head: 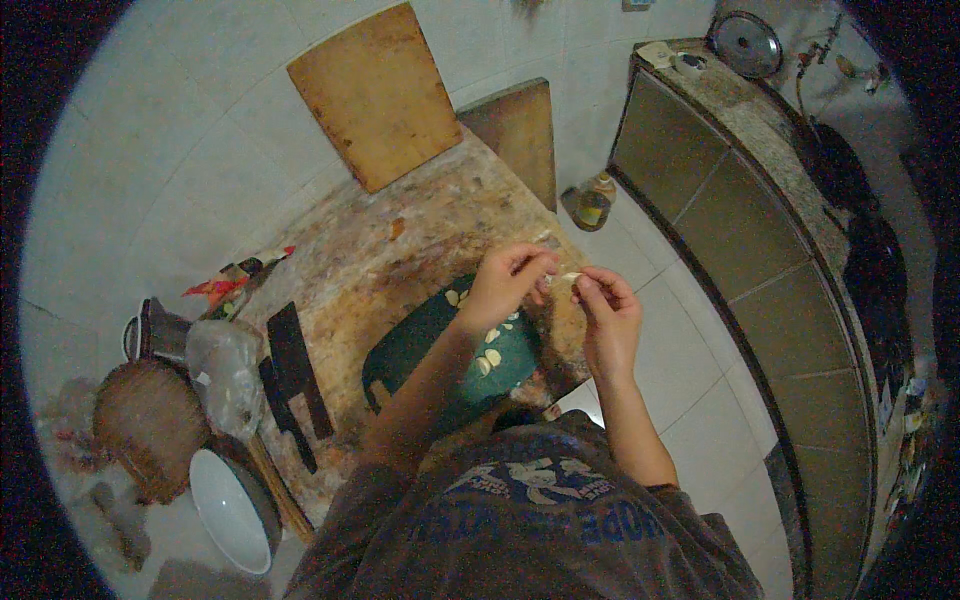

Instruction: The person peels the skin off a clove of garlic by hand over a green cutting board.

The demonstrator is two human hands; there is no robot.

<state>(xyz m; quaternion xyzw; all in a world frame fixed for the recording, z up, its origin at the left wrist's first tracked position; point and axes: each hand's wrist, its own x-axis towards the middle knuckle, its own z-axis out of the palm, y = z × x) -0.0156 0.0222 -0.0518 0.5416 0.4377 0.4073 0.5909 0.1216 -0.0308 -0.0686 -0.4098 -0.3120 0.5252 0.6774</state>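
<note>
My right hand (611,319) pinches a pale peeled piece, likely a garlic clove (571,277), between thumb and fingertips. Close beside it, my left hand (510,281) has its thumb and fingers drawn together near the piece. Whether those fingers grip anything is too blurred to tell. Both hands are raised above the near right part of a worn, stained tabletop (442,195). Under my left forearm lies a dark green cutting board (420,337), partly hidden by the arm. Several pale cloves (487,360) are scattered over the board.
Left of the board lie two dark, flat, knife-like things (300,367). Beyond them are a clear plastic bag (225,375) and a white-lined bowl (229,510). Wooden boards (375,97) lean at the wall. A bottle (592,206) stands on the floor near a tiled counter (750,225).
</note>
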